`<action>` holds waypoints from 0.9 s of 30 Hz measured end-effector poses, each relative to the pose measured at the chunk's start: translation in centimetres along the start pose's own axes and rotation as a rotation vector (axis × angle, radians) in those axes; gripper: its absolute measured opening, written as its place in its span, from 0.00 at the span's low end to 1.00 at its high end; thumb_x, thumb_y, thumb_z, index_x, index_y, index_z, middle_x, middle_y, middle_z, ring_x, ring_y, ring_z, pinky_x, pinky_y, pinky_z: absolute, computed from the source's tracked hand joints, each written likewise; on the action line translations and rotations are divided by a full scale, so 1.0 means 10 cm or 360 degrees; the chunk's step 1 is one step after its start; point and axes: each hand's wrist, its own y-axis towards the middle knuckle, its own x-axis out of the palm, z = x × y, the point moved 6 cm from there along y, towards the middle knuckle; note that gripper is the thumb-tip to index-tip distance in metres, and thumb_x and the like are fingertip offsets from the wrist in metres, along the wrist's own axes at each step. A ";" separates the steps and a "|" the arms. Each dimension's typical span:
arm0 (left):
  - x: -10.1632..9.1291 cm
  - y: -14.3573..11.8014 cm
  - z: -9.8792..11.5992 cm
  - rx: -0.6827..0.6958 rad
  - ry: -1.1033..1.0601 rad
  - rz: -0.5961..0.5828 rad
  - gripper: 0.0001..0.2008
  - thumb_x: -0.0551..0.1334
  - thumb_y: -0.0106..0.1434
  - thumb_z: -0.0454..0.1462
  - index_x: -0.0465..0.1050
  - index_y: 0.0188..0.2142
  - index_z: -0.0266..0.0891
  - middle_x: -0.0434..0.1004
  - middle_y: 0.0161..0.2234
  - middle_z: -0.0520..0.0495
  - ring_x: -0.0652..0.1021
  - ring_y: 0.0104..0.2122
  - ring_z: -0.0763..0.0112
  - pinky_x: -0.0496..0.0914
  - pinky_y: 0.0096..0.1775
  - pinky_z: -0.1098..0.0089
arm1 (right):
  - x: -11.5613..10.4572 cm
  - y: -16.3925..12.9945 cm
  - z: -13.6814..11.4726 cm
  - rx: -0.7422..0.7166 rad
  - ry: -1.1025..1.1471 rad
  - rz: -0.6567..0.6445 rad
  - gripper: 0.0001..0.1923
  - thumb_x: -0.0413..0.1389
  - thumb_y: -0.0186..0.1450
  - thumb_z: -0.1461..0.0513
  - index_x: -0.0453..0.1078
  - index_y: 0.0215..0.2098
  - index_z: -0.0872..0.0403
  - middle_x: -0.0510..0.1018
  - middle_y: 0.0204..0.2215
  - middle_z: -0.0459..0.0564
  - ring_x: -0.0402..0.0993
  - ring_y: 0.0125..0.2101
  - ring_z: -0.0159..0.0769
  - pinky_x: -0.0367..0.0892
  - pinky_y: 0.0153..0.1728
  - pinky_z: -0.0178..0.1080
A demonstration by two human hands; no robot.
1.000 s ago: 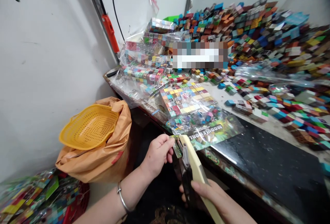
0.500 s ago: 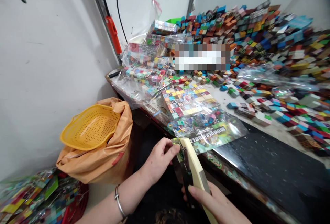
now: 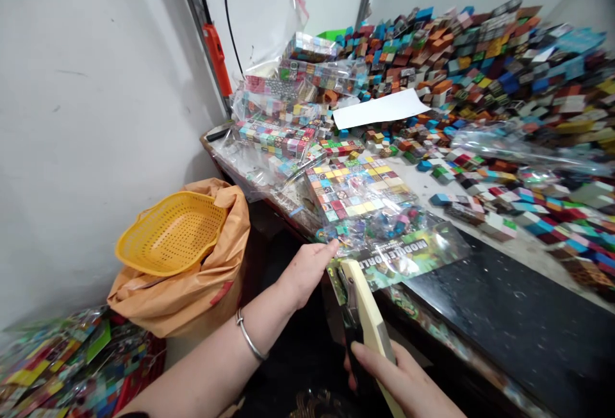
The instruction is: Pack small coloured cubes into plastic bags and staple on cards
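Note:
My right hand [image 3: 384, 373] is wrapped round a cream and black stapler [image 3: 368, 315], whose jaw sits at the near left corner of a printed header card. That card [image 3: 403, 254], green with white lettering, belongs to a clear plastic bag [image 3: 362, 187] of small colourful cubes lying at the table's edge. My left hand [image 3: 305, 270], a silver bangle on its wrist, has thumb and fingers pinched together at the bag's edge, just beyond the stapler's tip. Whatever lies between those fingertips is mostly hidden.
More bagged cube packs [image 3: 273, 136] lie at the table's left end. A large heap of loose blocks [image 3: 480, 65] fills the back and right, with a white paper strip [image 3: 379, 109] before it. A yellow basket [image 3: 173, 232] rests in an orange sack [image 3: 230, 277]; packed bags [image 3: 62, 367] sit lower left.
My left hand has shifted forward from beside the stapler's jaw to the bag's edge beyond it. The stapler stays at the card's corner in my right hand. The view has shifted slightly.

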 end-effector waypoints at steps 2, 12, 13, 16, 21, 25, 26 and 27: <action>-0.01 -0.01 0.02 0.0063 0.0063 0.0019 0.23 0.55 0.55 0.52 0.71 0.27 0.32 0.69 0.22 0.50 0.69 0.26 0.71 0.63 0.32 0.70 | 0.01 0.03 -0.02 0.0015 -0.0059 0.0007 0.23 0.45 0.60 0.46 0.65 0.34 0.58 0.74 0.30 0.53 0.69 0.33 0.38 0.63 0.33 0.37; -0.04 -0.04 0.08 0.0144 0.0202 0.0000 0.22 0.54 0.57 0.50 0.72 0.28 0.32 0.71 0.25 0.49 0.69 0.28 0.71 0.61 0.35 0.71 | 0.05 0.05 -0.09 0.0019 -0.0180 0.0020 0.19 0.46 0.59 0.49 0.64 0.27 0.57 0.74 0.23 0.50 0.69 0.26 0.34 0.62 0.29 0.34; -0.04 -0.04 0.07 0.0138 0.0228 0.0018 0.22 0.53 0.57 0.50 0.72 0.28 0.32 0.71 0.24 0.49 0.68 0.27 0.71 0.61 0.34 0.71 | 0.03 0.03 -0.11 -0.0002 -0.0189 0.0041 0.18 0.46 0.59 0.50 0.65 0.27 0.57 0.74 0.24 0.51 0.69 0.27 0.36 0.63 0.30 0.35; -0.06 -0.04 0.05 0.0148 0.0337 0.0107 0.23 0.53 0.56 0.52 0.73 0.27 0.33 0.70 0.23 0.51 0.68 0.26 0.71 0.61 0.32 0.72 | -0.04 -0.02 -0.21 -0.0128 -0.0212 0.0124 0.16 0.51 0.56 0.51 0.68 0.29 0.56 0.76 0.30 0.52 0.71 0.33 0.41 0.64 0.36 0.37; -0.10 -0.02 0.04 0.0204 0.0454 0.0288 0.21 0.55 0.55 0.51 0.71 0.23 0.34 0.68 0.20 0.52 0.68 0.25 0.71 0.61 0.30 0.72 | -0.08 -0.09 -0.25 -0.0327 -0.0322 0.0248 0.14 0.52 0.55 0.55 0.72 0.34 0.54 0.76 0.33 0.50 0.69 0.39 0.46 0.64 0.41 0.42; -0.12 0.02 0.08 0.0248 0.0375 0.0338 0.20 0.54 0.56 0.49 0.72 0.24 0.35 0.71 0.22 0.50 0.70 0.28 0.68 0.63 0.32 0.71 | -0.10 -0.10 -0.14 -0.0508 -0.0486 0.0326 0.19 0.51 0.56 0.56 0.69 0.44 0.54 0.74 0.41 0.54 0.67 0.43 0.46 0.61 0.47 0.44; -0.11 0.03 0.08 0.0242 0.0350 0.0299 0.19 0.53 0.57 0.49 0.72 0.24 0.36 0.72 0.22 0.49 0.71 0.28 0.68 0.64 0.32 0.71 | -0.11 -0.10 -0.10 -0.0511 -0.0504 0.0337 0.20 0.51 0.57 0.56 0.68 0.46 0.55 0.73 0.43 0.54 0.66 0.44 0.46 0.60 0.48 0.44; -0.08 0.03 0.07 0.0224 0.0327 0.0246 0.19 0.53 0.58 0.48 0.72 0.25 0.35 0.72 0.22 0.49 0.72 0.28 0.68 0.64 0.33 0.71 | -0.12 -0.11 -0.06 -0.0496 -0.0512 0.0337 0.21 0.51 0.57 0.56 0.67 0.47 0.55 0.72 0.44 0.55 0.66 0.45 0.46 0.60 0.48 0.43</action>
